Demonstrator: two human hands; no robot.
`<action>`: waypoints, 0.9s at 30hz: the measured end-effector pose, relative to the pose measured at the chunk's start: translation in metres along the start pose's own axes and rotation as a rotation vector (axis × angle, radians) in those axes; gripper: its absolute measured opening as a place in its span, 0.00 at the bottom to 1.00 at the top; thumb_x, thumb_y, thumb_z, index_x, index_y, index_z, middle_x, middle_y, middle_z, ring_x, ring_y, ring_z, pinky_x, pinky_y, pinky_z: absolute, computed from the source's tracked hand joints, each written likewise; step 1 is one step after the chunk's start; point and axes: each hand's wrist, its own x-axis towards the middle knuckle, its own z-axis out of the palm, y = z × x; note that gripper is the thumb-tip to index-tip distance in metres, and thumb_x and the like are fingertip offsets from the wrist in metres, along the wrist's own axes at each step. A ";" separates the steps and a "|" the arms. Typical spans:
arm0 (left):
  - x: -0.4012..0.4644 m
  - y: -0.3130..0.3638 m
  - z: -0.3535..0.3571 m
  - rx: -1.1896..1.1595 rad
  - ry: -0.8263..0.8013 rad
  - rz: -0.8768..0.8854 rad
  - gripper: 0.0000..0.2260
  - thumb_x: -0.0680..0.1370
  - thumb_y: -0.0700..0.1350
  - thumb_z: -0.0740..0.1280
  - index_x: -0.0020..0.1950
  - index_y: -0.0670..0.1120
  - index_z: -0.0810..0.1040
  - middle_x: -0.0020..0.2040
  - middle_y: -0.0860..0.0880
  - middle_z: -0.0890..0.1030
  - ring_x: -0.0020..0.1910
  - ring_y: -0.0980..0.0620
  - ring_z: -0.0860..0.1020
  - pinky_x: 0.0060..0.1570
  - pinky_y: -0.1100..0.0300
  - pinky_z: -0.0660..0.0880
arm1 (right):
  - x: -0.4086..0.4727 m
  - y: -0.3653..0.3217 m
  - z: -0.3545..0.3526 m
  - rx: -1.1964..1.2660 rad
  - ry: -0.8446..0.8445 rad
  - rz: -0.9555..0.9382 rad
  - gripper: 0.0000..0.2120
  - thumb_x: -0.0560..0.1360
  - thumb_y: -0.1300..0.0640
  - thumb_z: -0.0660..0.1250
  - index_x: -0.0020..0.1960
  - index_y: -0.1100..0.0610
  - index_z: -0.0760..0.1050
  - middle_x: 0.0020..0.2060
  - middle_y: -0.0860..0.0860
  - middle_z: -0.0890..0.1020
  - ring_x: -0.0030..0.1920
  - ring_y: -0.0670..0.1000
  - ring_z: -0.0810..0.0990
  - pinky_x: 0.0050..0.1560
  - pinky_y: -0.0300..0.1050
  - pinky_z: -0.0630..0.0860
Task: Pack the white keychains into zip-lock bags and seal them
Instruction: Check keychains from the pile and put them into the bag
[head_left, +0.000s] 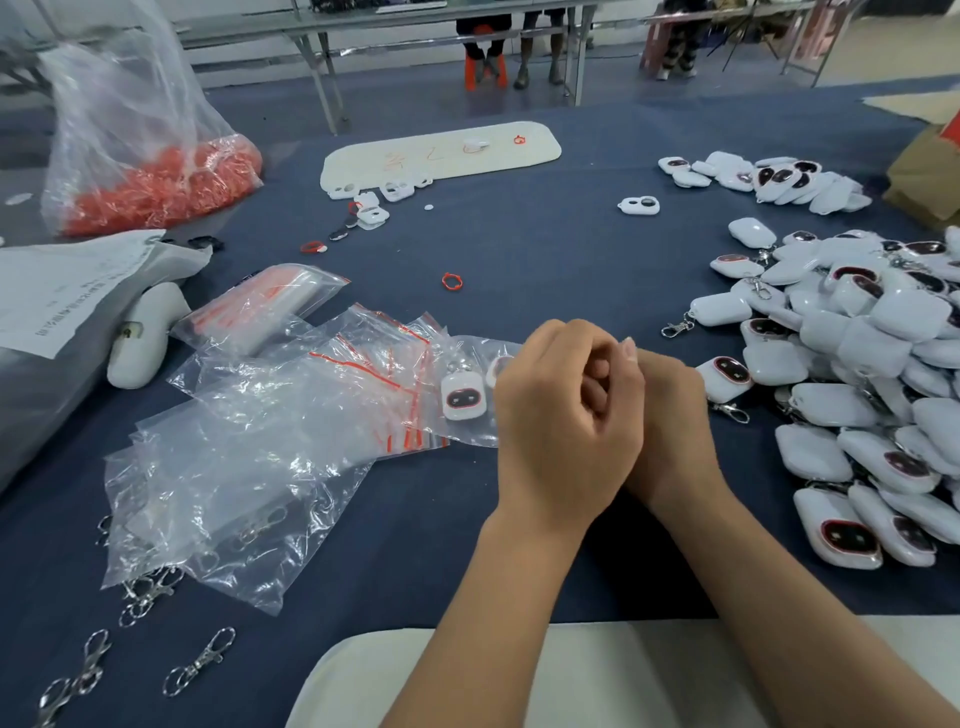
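Where hands meet, bagged keychain (464, 397) leftward.

Right hand (670, 415) perhaps half hidden

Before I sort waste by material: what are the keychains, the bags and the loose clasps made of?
Keychains: apparently hard glossy white plastic, smooth shells with highlights. Bags: thin clear plastic film, crinkled and see-through, with red zip strips. Clasps: shiny silver, probably metal.
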 end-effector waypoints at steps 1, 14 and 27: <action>0.000 0.000 0.000 -0.006 -0.013 -0.003 0.11 0.79 0.38 0.70 0.37 0.41 0.75 0.32 0.49 0.74 0.32 0.53 0.71 0.34 0.64 0.67 | 0.001 -0.002 -0.001 -0.051 -0.090 0.017 0.18 0.75 0.52 0.62 0.28 0.39 0.74 0.24 0.34 0.76 0.28 0.37 0.74 0.30 0.29 0.67; -0.007 0.004 0.003 0.067 -0.240 0.079 0.07 0.78 0.41 0.68 0.40 0.43 0.78 0.36 0.51 0.76 0.34 0.52 0.72 0.34 0.56 0.70 | 0.005 0.015 -0.018 -0.579 0.393 0.258 0.16 0.76 0.64 0.67 0.60 0.52 0.82 0.60 0.55 0.81 0.67 0.61 0.68 0.62 0.56 0.65; 0.004 -0.025 -0.003 0.332 -0.426 -0.281 0.07 0.74 0.34 0.63 0.46 0.41 0.81 0.46 0.45 0.80 0.47 0.46 0.76 0.50 0.55 0.72 | 0.007 0.027 -0.010 -0.384 0.170 0.034 0.02 0.76 0.64 0.73 0.48 0.60 0.84 0.43 0.52 0.86 0.44 0.55 0.82 0.50 0.47 0.76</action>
